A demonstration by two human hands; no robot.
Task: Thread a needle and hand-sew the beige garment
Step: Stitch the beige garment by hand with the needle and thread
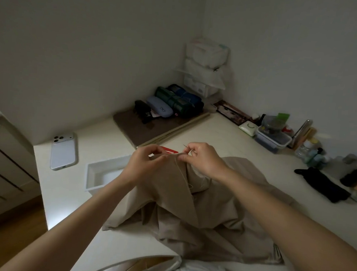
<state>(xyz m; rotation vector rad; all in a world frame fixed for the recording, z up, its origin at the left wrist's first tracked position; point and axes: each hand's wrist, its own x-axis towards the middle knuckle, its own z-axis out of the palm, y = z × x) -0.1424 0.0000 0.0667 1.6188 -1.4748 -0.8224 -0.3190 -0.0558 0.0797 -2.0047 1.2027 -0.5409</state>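
The beige garment (199, 212) lay crumpled on the pale tabletop (226, 135) right in front of the person, its plain, matte cloth falling in deep folds toward the near edge. One folded edge was lifted off the surface and stretched taut between both hands. The left hand (144, 160) had its fingers curled, pinching that raised edge. The right hand (201, 158), just beside it, pinched a thin needle (187, 147) whose tip stuck out up and to the left above the fingertips; whether the needle passed through the cloth could not be told. A pale thread (180, 171) hung from the held edge down over the fabric in a loose curve.

Behind the hands, partly hidden by them, lay a red object (169, 150). A white tray (97, 171) sat to the left, its near corner covered by the left forearm, and a white phone (63, 153) lay face down further left. At the back corner a brown mat (144, 128) carried a light blue glasses case (159, 106) and dark green and blue rolls (182, 101), with stacked white packages (204, 69) against the wall. Along the right wall stood a clear lidded container (272, 138) among small bottles, and a black cloth item (323, 187) lay near the garment's right side.
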